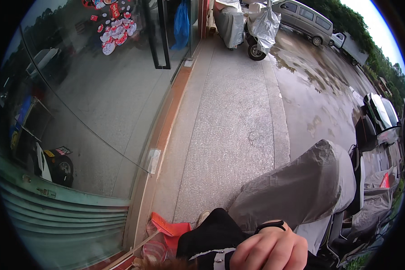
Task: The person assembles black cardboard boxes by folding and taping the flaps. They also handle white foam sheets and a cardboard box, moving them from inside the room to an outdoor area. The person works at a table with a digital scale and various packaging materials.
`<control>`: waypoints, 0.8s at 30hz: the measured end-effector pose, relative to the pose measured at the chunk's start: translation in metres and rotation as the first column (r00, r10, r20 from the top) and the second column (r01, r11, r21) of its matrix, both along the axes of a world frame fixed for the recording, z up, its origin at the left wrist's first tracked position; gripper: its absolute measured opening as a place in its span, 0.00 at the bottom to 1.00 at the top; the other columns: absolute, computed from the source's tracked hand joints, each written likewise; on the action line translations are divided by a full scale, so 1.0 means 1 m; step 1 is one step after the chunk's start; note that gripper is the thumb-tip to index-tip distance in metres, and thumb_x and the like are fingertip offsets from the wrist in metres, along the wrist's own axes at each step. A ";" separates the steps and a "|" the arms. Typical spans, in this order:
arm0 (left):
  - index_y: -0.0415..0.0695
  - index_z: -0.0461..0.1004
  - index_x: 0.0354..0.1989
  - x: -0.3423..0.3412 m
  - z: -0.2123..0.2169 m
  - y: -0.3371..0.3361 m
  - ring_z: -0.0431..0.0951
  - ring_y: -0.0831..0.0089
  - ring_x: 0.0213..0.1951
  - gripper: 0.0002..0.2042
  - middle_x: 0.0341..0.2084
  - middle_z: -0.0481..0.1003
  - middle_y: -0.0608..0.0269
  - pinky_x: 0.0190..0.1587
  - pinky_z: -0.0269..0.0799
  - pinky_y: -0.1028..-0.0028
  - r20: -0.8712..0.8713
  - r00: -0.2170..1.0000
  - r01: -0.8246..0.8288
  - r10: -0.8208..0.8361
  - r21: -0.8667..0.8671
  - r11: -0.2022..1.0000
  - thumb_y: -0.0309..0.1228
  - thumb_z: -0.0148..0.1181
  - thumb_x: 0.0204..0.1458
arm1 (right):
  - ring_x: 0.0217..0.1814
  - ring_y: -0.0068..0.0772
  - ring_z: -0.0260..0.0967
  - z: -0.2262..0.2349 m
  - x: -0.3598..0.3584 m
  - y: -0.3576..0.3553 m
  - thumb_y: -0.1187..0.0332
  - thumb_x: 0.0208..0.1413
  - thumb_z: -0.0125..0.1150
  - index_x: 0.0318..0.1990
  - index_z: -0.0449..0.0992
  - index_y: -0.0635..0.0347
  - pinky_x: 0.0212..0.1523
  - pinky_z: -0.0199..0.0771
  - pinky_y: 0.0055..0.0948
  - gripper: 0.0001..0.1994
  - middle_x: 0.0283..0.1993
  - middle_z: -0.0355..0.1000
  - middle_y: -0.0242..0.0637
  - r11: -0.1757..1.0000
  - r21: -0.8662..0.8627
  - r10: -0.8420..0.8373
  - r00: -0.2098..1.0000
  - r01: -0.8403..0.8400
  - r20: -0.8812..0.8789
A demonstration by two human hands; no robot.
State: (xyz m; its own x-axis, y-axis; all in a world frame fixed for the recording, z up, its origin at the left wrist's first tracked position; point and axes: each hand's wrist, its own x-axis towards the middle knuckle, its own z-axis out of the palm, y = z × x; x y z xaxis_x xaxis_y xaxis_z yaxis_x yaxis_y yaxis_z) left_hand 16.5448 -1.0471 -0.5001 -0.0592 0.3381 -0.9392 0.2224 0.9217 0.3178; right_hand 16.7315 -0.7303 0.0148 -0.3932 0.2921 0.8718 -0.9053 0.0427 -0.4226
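Cover [297,186], gray, draped lower right, just beyond right hand [272,249]. Left to right: glass front [99,112]; red dustpan [171,228] near it; walkway [234,117]; right hand, fingers curled, can't tell if gripping; white car [382,112]. Left hand out of frame, state can't be told.

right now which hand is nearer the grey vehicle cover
Likely right: the right hand appears just below the grey vehicle cover in the picture; the left hand isn't visible.
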 end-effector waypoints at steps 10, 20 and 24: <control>0.39 0.72 0.34 -0.055 -0.019 0.106 0.73 0.54 0.36 0.18 0.32 0.73 0.47 0.38 0.68 0.63 -0.133 0.986 0.106 -0.098 0.055 0.993 0.41 0.55 0.41 | 0.35 0.44 0.66 -0.016 -0.021 0.171 0.62 0.48 0.60 0.34 0.73 0.69 0.33 0.67 0.35 0.15 0.35 0.69 0.48 0.971 -0.059 0.227 0.972 -0.231 -0.070; 0.38 0.72 0.32 -0.106 -0.086 0.358 0.72 0.51 0.38 0.17 0.33 0.72 0.45 0.40 0.66 0.61 -0.222 0.905 0.393 -0.363 0.104 0.914 0.41 0.51 0.44 | 0.38 0.43 0.68 0.036 -0.048 0.452 0.75 0.43 0.59 0.35 0.72 0.70 0.36 0.70 0.32 0.11 0.38 0.70 0.49 0.746 0.517 -0.463 0.885 0.419 -0.050; 0.38 0.72 0.32 -0.136 -0.123 0.489 0.71 0.50 0.39 0.18 0.34 0.71 0.44 0.40 0.66 0.60 -0.370 0.836 0.510 -0.406 0.248 0.824 0.43 0.48 0.45 | 0.43 0.43 0.66 0.034 -0.102 0.567 0.73 0.48 0.53 0.40 0.71 0.72 0.40 0.68 0.34 0.12 0.43 0.68 0.49 0.808 0.506 -0.294 0.951 0.302 -0.097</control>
State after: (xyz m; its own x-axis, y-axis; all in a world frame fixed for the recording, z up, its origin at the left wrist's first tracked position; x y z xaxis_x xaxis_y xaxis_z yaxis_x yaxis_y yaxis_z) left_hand 16.4089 -0.5578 -0.6235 -0.0685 0.6740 -0.7355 0.7206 0.5433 0.4308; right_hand 16.6300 -0.1636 0.0486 -0.3470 -0.0938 0.9332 -0.8181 0.5168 -0.2523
